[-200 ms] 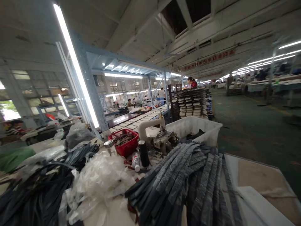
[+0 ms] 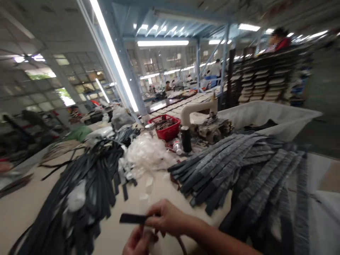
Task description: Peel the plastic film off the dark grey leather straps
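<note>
Right hand (image 2: 168,217): closes thumb and fingers in a tight pinch on a dark strip (image 2: 132,218).
Left hand (image 2: 140,242): curls just below, close to the right fingertips; too blurred to tell about any hold.
Strip, look: near-black, matt, narrow and flat, with straight edges and a blunt free end.
Strip, place: juts leftward out of the right fingers, nearly level, over the pale bench (image 2: 108,232).
Bench, left: bears a long, fanned heap of dark strips (image 2: 87,187).
Bench, right: bears a spread pile of grey-black strips (image 2: 220,159), crinkled and paler in places.
Beyond the hands: crumpled white film (image 2: 148,152), then a red basket (image 2: 168,132), a bottle (image 2: 177,146), a black cylinder (image 2: 186,140) and a machine (image 2: 212,129).
Bottle label: shows red, too blurred to read.
Behind the right pile: a white tub (image 2: 294,127) with dark material inside.
Far right: a person in red (image 2: 283,44) behind tall stacks (image 2: 265,81).
</note>
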Tool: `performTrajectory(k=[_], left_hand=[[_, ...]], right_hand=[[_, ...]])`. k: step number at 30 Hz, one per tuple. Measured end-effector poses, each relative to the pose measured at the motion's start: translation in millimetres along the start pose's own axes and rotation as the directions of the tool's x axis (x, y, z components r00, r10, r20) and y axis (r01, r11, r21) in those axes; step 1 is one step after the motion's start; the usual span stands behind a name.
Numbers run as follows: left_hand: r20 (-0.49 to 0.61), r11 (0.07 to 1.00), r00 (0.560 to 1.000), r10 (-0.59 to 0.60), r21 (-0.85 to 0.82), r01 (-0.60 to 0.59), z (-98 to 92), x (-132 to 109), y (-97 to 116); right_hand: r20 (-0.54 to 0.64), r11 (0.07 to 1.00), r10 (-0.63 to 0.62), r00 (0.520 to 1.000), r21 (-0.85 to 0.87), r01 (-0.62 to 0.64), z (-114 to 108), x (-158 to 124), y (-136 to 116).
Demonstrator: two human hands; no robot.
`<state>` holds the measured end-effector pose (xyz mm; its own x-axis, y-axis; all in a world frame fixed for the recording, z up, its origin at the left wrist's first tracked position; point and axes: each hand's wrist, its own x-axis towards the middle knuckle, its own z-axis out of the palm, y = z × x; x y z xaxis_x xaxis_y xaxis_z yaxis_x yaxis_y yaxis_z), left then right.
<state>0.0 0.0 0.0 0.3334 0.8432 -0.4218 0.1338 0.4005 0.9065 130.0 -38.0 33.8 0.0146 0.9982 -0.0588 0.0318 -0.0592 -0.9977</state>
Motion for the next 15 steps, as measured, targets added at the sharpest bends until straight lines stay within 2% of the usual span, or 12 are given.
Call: performTrajectory(k=[2, 5, 8, 15], left_hand=[[0.073, 0.984, 0.996, 0.058, -0.171, -0.045, -15.6, -7, -3], [0.231, 0.949, 0.964, 0.13, -0.312, -0.053, -22.0, -12, 0], [0.314, 0.97, 0.944, 0.104, -0.241, -0.026, -22.7, -12, 3], [0.348, 0.987, 0.935, 0.067, -0.163, -0.01, -32.8, -9, -10]], right_hand=[[0.017, 0.998, -0.013, 1.0, 0.063, 0.012, 1, 4, 2], [-0.004, 0.996, -0.027, 1.0, 0.08, 0.027, -3, 7, 1], [-0.013, 0.998, -0.039, 0.999, 0.04, 0.04, -7, 4, -5], [-0.053, 0.997, -0.061, 0.997, -0.055, 0.058, -14, 6, -5]])
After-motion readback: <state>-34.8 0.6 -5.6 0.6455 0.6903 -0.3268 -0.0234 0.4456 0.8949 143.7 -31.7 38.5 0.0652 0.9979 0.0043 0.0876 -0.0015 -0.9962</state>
